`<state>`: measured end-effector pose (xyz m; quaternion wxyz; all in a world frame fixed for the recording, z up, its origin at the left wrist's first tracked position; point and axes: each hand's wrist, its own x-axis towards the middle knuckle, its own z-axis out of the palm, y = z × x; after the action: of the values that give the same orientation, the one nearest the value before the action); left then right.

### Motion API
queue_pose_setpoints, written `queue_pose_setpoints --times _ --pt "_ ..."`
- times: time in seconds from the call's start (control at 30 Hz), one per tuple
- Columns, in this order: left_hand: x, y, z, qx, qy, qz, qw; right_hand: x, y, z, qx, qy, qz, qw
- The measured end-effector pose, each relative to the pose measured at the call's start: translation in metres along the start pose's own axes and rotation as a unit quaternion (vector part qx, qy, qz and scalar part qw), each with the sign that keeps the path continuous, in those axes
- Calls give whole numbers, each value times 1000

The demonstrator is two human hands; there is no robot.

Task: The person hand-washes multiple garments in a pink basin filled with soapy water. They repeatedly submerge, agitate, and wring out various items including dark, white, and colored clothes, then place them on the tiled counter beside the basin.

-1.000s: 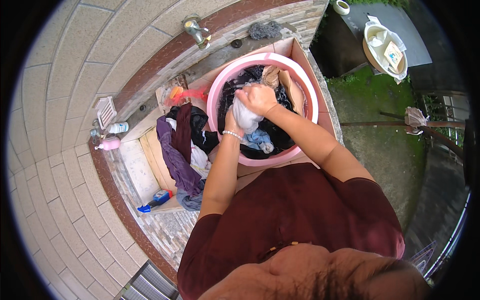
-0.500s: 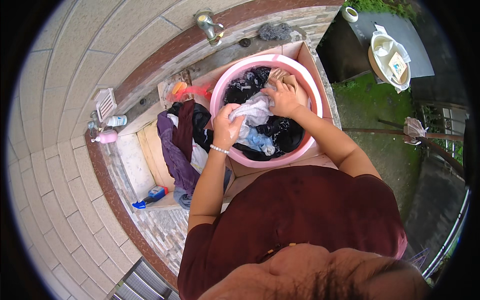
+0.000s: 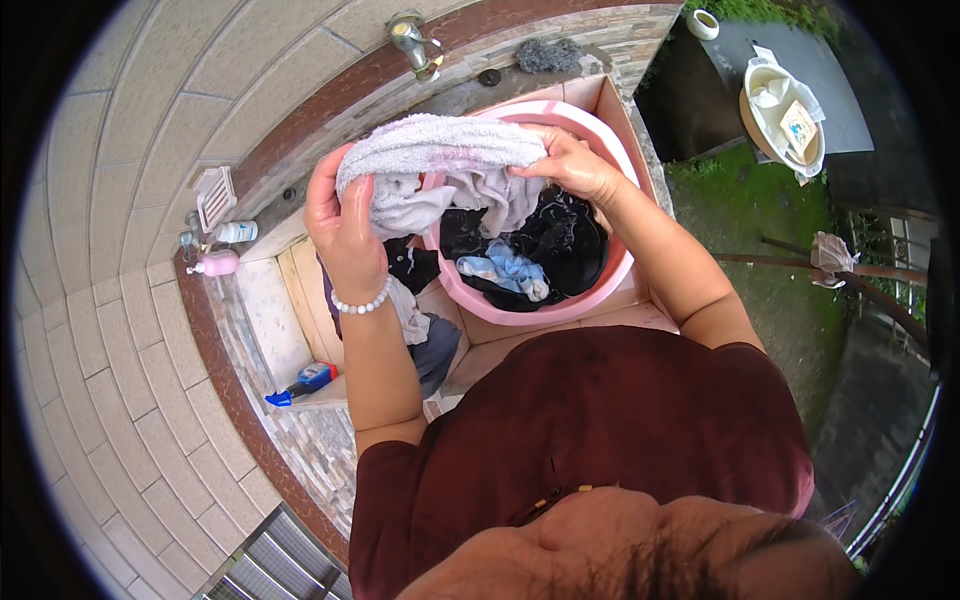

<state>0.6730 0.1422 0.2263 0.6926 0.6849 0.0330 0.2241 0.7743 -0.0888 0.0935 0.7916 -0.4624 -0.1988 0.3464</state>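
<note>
A wet, pale towel-like cloth (image 3: 440,145) with a faint pink stain is stretched between my two hands, raised above the left part of a pink basin (image 3: 628,170). My left hand (image 3: 345,215), with a beaded bracelet at the wrist, grips the cloth's left end. At the other end, my right hand (image 3: 575,165) pinches the cloth over the basin. Folds of it hang down toward the water. Dark wet clothes (image 3: 560,245) lie in the basin, along with a light-blue and white cloth (image 3: 507,270).
Left of the basin, more clothes (image 3: 432,350) are heaped in the tiled sink. A blue-capped bottle (image 3: 305,382) lies at its corner. On the far ledge are a tap (image 3: 415,48) and a grey scrubber (image 3: 548,56). A tub (image 3: 752,115) with packages stands at the right.
Both hands have lifted the pale cloth out of the basin and spread it. My left hand moved up and left; my right hand shifted slightly up.
</note>
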Motion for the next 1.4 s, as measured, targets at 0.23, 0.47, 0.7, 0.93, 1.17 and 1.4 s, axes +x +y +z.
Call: queue_pose_setpoints --times 0.23,0.47,0.7,0.93,1.17,1.4 --pt "-24 -88 -15 -143 80 -164 973 -8 51 -62 -287 117 58 949" --pt "-85 -241 -10 -223 123 -466 847 -25 123 -29 -742 126 162 638" --pt "-62 -165 -1 -279 -21 -441 853 13 100 -55 -579 -15 313 753" --pt "-14 -23 23 -345 -135 -248 895 12 90 -18 -390 77 -20 918" --pt "3 -69 -7 -396 -2 -281 874 8 -62 54 58 144 -53 986" --pt "-78 -227 48 -351 -15 -295 889 19 -16 112 14 168 -52 984"
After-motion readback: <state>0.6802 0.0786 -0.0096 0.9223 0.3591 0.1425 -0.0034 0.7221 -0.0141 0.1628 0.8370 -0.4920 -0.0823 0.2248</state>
